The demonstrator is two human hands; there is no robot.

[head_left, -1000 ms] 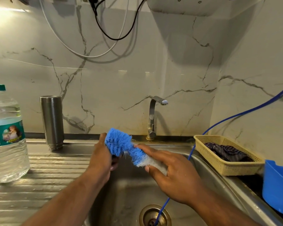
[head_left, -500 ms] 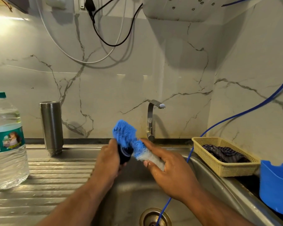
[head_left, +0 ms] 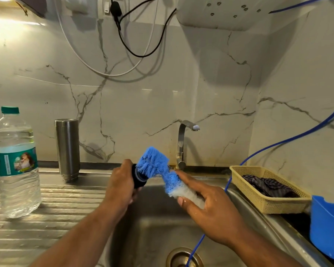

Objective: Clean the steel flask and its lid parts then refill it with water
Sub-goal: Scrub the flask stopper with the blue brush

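Brush (head_left: 158,166) meets lid (head_left: 138,180) over sink (head_left: 162,228)
The left hand (head_left: 120,187) has the lid in its grip; the right hand (head_left: 214,211) grips the brush, blue bristles against the lid. The flask (head_left: 67,149) stands on the bench (head_left: 46,209), well apart to the left.

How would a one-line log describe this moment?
left hand: grips black lid part | right hand: holds blue brush against it | steel flask: on drainboard

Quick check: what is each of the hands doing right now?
Left hand: grips the small black round lid part.
Right hand: holds the blue-and-white bristle brush, its bristles against the lid part.
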